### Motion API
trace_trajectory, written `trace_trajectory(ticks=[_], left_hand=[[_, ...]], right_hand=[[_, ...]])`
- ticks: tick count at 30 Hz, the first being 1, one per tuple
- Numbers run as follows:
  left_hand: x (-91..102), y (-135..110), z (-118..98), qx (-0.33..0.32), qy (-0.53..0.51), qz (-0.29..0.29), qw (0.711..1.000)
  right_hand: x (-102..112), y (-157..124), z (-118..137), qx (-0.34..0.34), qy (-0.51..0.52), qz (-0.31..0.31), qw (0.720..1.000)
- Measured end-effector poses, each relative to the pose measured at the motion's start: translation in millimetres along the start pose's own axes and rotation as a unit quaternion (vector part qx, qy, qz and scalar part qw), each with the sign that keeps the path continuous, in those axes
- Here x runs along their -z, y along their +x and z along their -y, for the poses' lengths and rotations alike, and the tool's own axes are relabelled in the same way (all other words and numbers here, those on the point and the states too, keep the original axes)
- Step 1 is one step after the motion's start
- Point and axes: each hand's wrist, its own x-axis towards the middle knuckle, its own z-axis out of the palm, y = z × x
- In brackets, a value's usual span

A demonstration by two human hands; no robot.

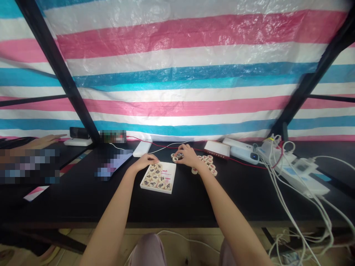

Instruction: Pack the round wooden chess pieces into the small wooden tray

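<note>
A shallow white box [174, 173] lies on the black table, partly filled with round Chinese chess pieces [155, 177] bearing black characters. My left hand [145, 161] is curled over the box's far left corner, its fingertips on the edge. Just beyond the box on the right, my right hand [188, 155] pinches a Chinese chess piece [175, 159] at a small group of black-marked pieces. Some of that group is hidden by my fingers. Beside my right wrist lie several red-marked pieces [213, 172], loose on the table.
Behind the pieces are a white power bank [142, 147], a white-and-brown box [217, 149] and a pale device [244, 153]. Cables and a power strip [302, 177] crowd the right. A phone [115, 164] lies left. Another person's hand [50, 140] is at far left.
</note>
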Motion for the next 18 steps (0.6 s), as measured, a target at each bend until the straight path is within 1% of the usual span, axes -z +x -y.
trace_trajectory(ticks=[9,18], left_hand=[[-0.1,2.1,5.3,-0.002,0.002,0.001,1.000],[-0.5,0.7,2.4,-0.004,0.010,0.000,1.000]], right_hand=[[-4.2,1.8,3.6,0.028,-0.011,0.013,0.999],[-4.7,1.1,3.4,0.023,0.002,0.001,1.000]])
